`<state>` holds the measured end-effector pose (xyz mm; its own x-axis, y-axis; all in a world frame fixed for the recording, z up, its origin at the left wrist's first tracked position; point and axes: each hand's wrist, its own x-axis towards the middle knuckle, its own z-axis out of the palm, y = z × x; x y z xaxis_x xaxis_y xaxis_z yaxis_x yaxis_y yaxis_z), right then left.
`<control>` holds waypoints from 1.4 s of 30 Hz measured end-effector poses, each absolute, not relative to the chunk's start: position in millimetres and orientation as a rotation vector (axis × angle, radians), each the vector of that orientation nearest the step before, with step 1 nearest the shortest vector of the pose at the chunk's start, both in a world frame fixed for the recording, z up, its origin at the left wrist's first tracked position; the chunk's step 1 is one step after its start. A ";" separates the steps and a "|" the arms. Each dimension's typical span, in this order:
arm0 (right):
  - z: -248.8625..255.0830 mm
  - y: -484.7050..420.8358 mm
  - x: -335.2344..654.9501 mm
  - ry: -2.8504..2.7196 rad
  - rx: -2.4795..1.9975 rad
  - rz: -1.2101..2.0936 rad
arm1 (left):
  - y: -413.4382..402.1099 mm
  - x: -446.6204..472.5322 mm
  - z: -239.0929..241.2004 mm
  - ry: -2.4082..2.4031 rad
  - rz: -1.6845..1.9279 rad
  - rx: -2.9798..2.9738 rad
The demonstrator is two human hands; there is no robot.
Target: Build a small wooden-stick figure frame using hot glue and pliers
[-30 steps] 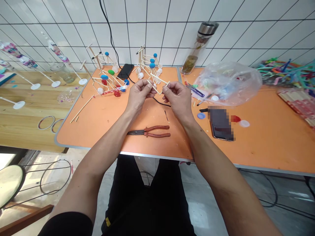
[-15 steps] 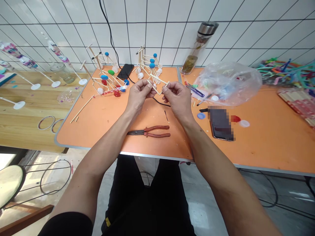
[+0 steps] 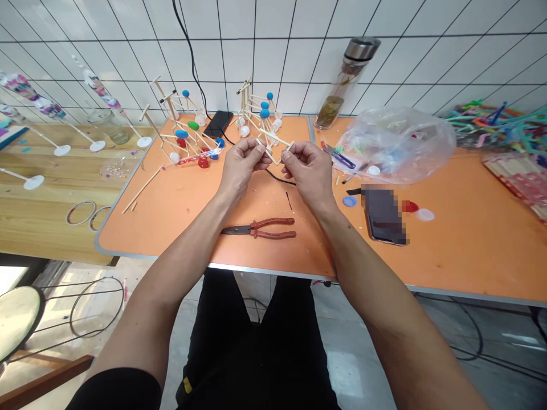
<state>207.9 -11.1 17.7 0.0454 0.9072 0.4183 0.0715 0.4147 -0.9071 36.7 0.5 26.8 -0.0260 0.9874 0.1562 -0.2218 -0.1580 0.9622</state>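
Note:
A small frame of thin wooden sticks [image 3: 276,138] is held up between my two hands over the orange table [image 3: 192,193]. My left hand [image 3: 244,162] pinches its left side between thumb and fingers. On the right side, my right hand [image 3: 306,165] grips it near a corner, fingertips closed. Parts of the sticks are hidden behind the fingers. Below the hands lie pliers [image 3: 265,229] with red handles, near the table's front edge. Stick models with coloured balls stand behind: one at the left [image 3: 171,128], another just beyond my hands [image 3: 248,105].
Loose sticks [image 3: 143,189] lie at the left. A black phone [image 3: 217,124] rests by the wall. To the right are a glass bottle [image 3: 337,85], a clear plastic bag [image 3: 397,145], a utility knife [image 3: 342,159], another phone [image 3: 384,216] and colourful pipe cleaners [image 3: 496,128].

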 end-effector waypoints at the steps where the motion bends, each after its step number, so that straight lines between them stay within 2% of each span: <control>1: 17.7 -11.2 208.0 -1.381 -0.951 0.817 | 0.5 36.9 26.9 0.958 1.431 1.147; 42: 17.8 -11.7 207.0 -1.387 -0.967 0.790 | 3.3 35.6 23.4 0.912 1.449 1.141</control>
